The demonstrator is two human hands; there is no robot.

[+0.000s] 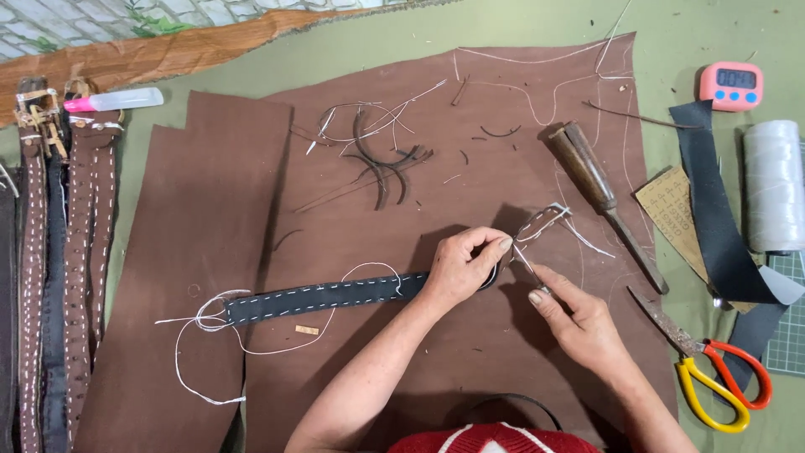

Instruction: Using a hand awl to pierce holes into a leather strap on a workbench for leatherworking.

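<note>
A dark stitched leather strap [319, 295] lies flat on a large brown leather sheet [210, 235], with loose white thread [201, 352] trailing from its left end. My left hand [461, 267] is shut on the strap's right end, pinching it near a metal buckle [543, 220]. My right hand [579, 323] pinches a thin metal needle or awl [528, 267] whose tip meets the strap at my left fingertips.
A wooden-handled tool [591, 180] lies to the upper right. Red and yellow scissors [713, 373] are at the right, beside black strips [713, 210], a white thread spool [773, 184] and a pink timer [731, 85]. Finished belts [63, 252] lie at the left. Leather trimmings [381, 159] are scattered above.
</note>
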